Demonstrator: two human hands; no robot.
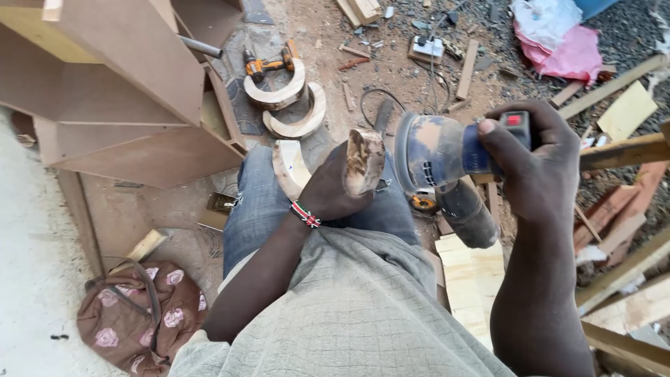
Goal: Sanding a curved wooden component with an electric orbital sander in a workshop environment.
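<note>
An orange cordless drill [269, 63] lies by 2 curved wooden pieces [287, 98], with a flowered brown bag [139, 318] nearer.

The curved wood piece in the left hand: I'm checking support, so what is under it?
Under the curved wood piece are the left hand and a jeans-clad knee; the hand covers its middle.

bright even daylight, soft shadows, sharp focus

Only 1 camera looks here. It sits on the person's head and looks almost straight down, over the lap, close to both hands. Farther off it sees the dirt floor [391, 63], which looks a bit blurry at the top.
</note>
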